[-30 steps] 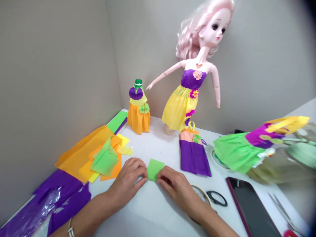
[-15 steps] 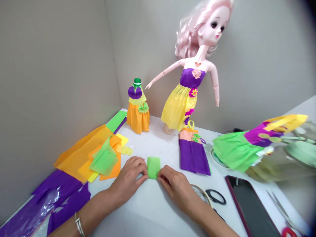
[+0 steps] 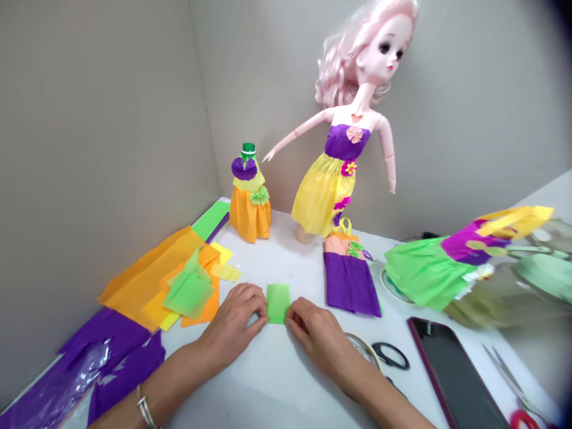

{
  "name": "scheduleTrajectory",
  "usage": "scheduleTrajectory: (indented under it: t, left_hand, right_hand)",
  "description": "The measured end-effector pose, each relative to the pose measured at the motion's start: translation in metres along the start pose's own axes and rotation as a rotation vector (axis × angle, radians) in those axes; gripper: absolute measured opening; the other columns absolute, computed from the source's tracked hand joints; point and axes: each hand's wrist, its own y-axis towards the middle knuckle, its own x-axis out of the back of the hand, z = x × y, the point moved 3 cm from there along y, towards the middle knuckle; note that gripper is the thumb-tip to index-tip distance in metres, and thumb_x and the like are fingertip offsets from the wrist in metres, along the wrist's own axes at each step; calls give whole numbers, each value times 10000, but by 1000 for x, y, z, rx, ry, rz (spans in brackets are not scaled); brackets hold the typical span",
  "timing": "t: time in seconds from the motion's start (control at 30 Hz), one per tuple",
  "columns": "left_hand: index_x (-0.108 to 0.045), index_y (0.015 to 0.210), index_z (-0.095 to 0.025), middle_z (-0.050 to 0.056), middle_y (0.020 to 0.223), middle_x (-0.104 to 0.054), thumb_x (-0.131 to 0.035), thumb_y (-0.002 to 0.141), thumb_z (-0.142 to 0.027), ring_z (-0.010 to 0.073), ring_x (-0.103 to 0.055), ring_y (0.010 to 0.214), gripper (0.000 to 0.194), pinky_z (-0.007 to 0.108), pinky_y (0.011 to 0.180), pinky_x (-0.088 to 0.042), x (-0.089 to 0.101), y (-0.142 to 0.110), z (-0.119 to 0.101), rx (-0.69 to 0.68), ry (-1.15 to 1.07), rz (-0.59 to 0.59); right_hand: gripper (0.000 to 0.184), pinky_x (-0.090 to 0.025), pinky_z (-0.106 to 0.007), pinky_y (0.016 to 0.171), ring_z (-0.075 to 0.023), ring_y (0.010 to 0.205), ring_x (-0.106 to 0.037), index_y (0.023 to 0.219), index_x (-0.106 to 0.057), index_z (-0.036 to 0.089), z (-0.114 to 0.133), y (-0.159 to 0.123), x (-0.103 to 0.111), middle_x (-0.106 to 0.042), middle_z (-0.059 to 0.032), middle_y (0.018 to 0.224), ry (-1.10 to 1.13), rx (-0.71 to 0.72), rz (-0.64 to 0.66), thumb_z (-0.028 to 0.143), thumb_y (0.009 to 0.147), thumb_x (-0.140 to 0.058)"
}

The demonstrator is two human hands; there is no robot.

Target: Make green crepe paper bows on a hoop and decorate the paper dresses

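A small green piece of tissue-like paper (image 3: 278, 303) lies flat on the white table between my two hands. My left hand (image 3: 236, 319) is closed at its left edge, thumb and fingertips pinching it. At the right edge my right hand (image 3: 319, 330) has its fingers curled together, pinching that side. Left of my left hand are loose green sheets (image 3: 190, 289) lying over orange sheets (image 3: 152, 271). A small purple doll dress (image 3: 351, 283) with a peach top lies beyond my right hand.
A doll (image 3: 351, 137) in a purple and yellow dress and a green bottle (image 3: 249, 150) in an orange skirt stand behind. A tape roll (image 3: 367, 351), scissors (image 3: 513, 381), a phone (image 3: 456, 369) and a green dress (image 3: 417, 268) are on the right. Purple sheets (image 3: 111, 333) lie left.
Almost nothing differs. Both hands hold their places at the edges of the green paper, and the view has shifted very slightly.
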Motion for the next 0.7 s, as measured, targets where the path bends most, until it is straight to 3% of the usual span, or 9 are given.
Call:
scheduleTrajectory:
  t: [0.37,0.7]
  left_hand:
    - [-540,827,-198,52,1058,-572,-515,872,-66,197,-489,1141,142,362,971,-444,1,-6,2,-119,-30,-31]
    - [-552,850,-181,56,1065,-595,-417,919,-58,202,-442,1253,196,486,1145,-281,3,-9,-4,-245,201,16]
  right_hand:
    - [144,-392,-221,618,-121,693,-572,889,-555,215,-4,-4,-4,-542,0,874,-83,166,-29,106,909,-463]
    - [152,-290,-226,520,-109,634,-470,863,-507,206,-5,-12,-3,-500,12,854,-295,329,3,101,943,-433]
